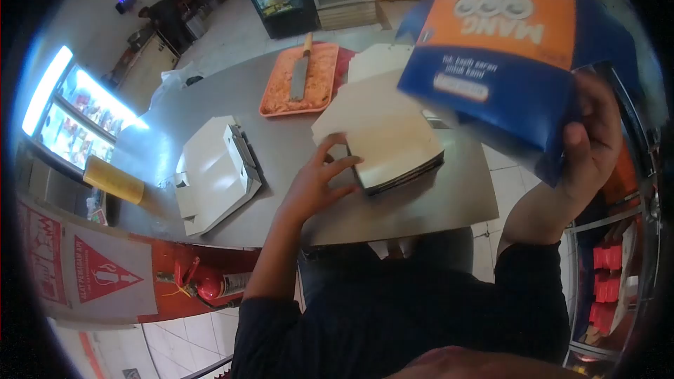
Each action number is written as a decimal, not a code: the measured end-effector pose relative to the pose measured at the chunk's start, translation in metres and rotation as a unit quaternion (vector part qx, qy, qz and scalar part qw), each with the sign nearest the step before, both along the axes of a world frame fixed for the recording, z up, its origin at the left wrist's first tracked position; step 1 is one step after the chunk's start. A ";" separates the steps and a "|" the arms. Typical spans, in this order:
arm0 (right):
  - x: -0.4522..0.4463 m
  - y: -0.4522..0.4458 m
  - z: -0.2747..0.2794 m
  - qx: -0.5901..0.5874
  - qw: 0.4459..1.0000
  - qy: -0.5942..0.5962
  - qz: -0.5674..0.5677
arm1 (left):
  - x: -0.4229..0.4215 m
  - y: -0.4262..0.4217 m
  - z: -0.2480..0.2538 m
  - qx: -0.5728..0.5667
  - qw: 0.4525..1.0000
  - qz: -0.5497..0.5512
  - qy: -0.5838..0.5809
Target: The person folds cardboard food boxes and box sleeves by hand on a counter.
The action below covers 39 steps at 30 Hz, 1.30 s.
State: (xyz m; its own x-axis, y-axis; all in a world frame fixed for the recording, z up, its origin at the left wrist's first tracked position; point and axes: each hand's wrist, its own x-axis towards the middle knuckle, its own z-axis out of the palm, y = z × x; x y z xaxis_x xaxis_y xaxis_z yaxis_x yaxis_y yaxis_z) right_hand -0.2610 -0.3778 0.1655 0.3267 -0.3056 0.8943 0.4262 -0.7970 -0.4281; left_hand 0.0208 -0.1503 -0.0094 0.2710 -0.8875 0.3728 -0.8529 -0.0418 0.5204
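My right hand [595, 130] grips the lower right edge of a blue and orange cardboard food box [491, 77], raised above the table's right side. Printed lettering on it appears upside down. My left hand [324, 181] rests at the left edge of a stack of flat, pale cardboard box blanks [397, 142], its fingers apart and touching the stack. Farther left lies another pale cardboard piece, partly folded [217, 175], with raised flaps along its right side.
An orange tray [272, 98] of reddish food holds a wide-bladed knife [299, 77] at the table's back. A yellow cylinder [114, 180] stands on the left. Below the metal table [281, 154] hangs a fire extinguisher [219, 286]. Lit fridges line the room.
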 end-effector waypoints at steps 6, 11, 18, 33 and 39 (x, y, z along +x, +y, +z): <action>0.010 0.009 0.017 -0.037 0.965 0.254 0.041 | -0.042 -0.019 -0.023 -0.013 0.997 0.018 -0.073; 0.049 0.019 -0.012 -0.118 0.912 0.392 -0.009 | -0.094 -0.030 -0.039 -0.064 0.994 0.026 -0.091; 0.084 0.045 -0.067 -0.281 0.832 0.477 -0.021 | -0.135 -0.029 -0.039 -0.069 0.993 0.005 -0.100; 0.069 0.057 -0.081 -0.275 0.840 0.465 -0.042 | -0.141 -0.028 -0.054 -0.091 0.994 -0.025 -0.059; 0.077 0.050 -0.092 -0.297 0.834 0.462 -0.050 | -0.139 -0.032 -0.052 -0.096 0.993 -0.046 -0.059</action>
State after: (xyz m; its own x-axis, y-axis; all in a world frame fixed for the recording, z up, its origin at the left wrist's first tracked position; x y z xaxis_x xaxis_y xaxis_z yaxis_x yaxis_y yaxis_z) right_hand -0.1842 -0.3277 0.0734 0.9601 0.0347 0.2774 0.0513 -0.9973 -0.0529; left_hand -0.1184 -0.1822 -0.0615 0.1372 -0.8157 0.5619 -0.9041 0.1286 0.4075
